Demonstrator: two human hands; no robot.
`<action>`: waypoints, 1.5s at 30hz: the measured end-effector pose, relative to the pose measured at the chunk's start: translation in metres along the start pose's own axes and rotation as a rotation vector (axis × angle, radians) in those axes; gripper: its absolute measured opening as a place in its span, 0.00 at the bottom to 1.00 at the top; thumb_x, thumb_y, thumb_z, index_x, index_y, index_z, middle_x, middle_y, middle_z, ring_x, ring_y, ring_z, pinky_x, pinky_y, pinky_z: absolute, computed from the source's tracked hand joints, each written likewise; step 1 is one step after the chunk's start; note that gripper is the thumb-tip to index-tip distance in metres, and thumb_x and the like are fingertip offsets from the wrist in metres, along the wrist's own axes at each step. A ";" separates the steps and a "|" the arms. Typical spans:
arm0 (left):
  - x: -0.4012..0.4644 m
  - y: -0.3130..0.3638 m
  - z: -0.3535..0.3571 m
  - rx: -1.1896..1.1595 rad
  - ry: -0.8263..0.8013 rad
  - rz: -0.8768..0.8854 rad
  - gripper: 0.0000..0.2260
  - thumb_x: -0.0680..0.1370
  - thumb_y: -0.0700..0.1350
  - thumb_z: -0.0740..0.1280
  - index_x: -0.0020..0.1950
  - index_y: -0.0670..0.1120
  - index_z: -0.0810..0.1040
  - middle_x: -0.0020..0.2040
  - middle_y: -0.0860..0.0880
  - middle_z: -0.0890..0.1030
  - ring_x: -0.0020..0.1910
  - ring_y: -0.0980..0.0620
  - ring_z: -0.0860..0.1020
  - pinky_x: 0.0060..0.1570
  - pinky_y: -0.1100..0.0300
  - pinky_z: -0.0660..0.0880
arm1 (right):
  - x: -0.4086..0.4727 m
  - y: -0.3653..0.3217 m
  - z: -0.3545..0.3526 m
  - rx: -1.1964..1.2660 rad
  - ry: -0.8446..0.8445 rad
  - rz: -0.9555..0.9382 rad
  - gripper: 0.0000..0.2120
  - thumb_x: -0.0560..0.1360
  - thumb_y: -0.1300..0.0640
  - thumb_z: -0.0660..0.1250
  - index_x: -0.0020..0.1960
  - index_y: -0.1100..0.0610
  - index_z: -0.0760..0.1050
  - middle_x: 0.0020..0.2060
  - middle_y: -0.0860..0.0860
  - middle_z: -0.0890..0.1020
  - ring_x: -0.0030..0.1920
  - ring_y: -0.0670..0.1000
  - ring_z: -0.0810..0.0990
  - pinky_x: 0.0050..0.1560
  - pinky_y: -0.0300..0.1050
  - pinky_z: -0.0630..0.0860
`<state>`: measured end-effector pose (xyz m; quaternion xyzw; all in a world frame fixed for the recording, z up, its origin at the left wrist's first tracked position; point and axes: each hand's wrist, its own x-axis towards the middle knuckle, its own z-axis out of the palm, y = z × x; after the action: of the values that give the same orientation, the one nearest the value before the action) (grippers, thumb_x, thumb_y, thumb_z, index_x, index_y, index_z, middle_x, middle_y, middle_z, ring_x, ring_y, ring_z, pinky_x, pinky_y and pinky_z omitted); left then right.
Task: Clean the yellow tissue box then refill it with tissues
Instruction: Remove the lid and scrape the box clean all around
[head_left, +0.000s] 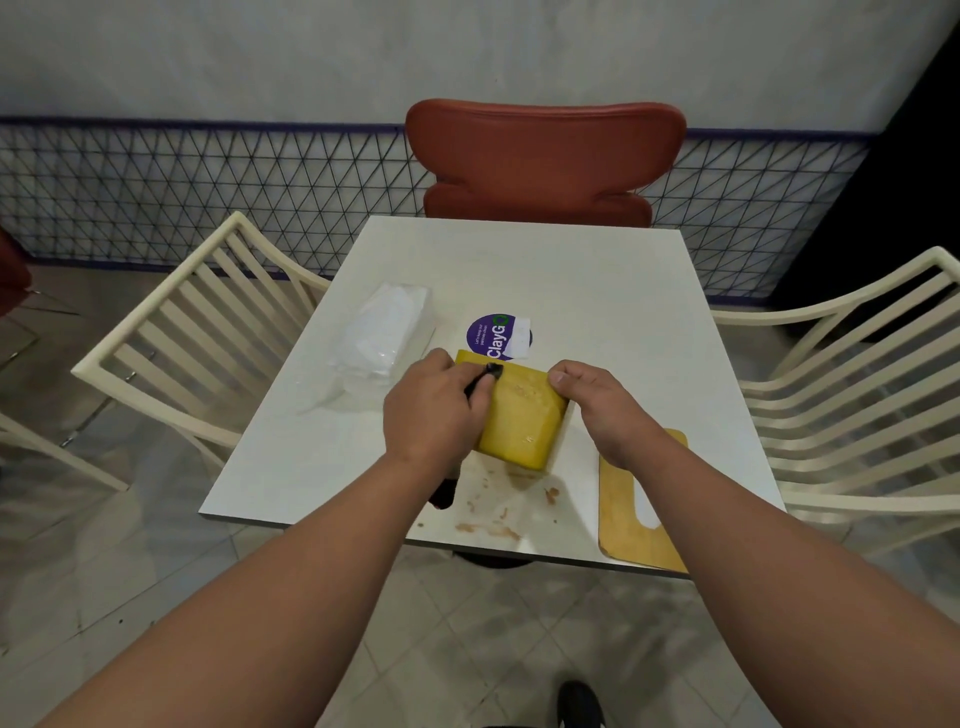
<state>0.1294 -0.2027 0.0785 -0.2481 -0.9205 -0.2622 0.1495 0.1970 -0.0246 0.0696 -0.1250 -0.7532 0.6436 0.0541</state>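
Both hands work at the bench (597, 291): the left hand (434, 402) closed around a dark tool (480, 382) pressed on the yellow tissue box (524, 421), the right hand (597, 405) gripping the box's right edge, tissues pack (384, 338) lying just left.

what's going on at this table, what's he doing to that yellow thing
A person is cleaning the yellow tissue box on the white table. The left hand presses a black tool against the box's top face, apparently scraping it, while the right hand steadies the box's far right corner. Brownish scrapings lie on the table in front of the box. The box's yellow lid panel lies to the right, and a plastic pack of white tissues waits on the left, so refilling has not begun.
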 end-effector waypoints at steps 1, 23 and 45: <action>0.004 -0.004 -0.001 0.002 -0.003 -0.043 0.11 0.78 0.54 0.63 0.52 0.54 0.83 0.41 0.51 0.74 0.42 0.49 0.75 0.35 0.58 0.72 | 0.000 0.000 0.000 0.006 -0.002 -0.003 0.15 0.81 0.59 0.57 0.36 0.54 0.70 0.31 0.44 0.69 0.34 0.43 0.67 0.37 0.34 0.65; 0.013 0.005 0.002 0.008 -0.045 -0.126 0.13 0.79 0.57 0.60 0.54 0.54 0.82 0.45 0.51 0.74 0.45 0.49 0.76 0.39 0.56 0.72 | 0.000 0.013 -0.008 0.167 0.075 0.035 0.11 0.81 0.58 0.58 0.41 0.55 0.73 0.37 0.47 0.72 0.42 0.47 0.68 0.46 0.43 0.64; 0.003 0.033 0.028 -0.145 0.079 0.159 0.14 0.75 0.49 0.62 0.53 0.44 0.83 0.42 0.44 0.77 0.38 0.43 0.75 0.37 0.52 0.75 | 0.004 0.011 -0.008 0.176 0.030 0.024 0.10 0.82 0.58 0.58 0.45 0.59 0.74 0.42 0.55 0.75 0.46 0.51 0.71 0.50 0.44 0.68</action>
<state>0.1407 -0.1618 0.0697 -0.3198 -0.8699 -0.3250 0.1878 0.1963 -0.0148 0.0596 -0.1382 -0.6913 0.7059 0.0684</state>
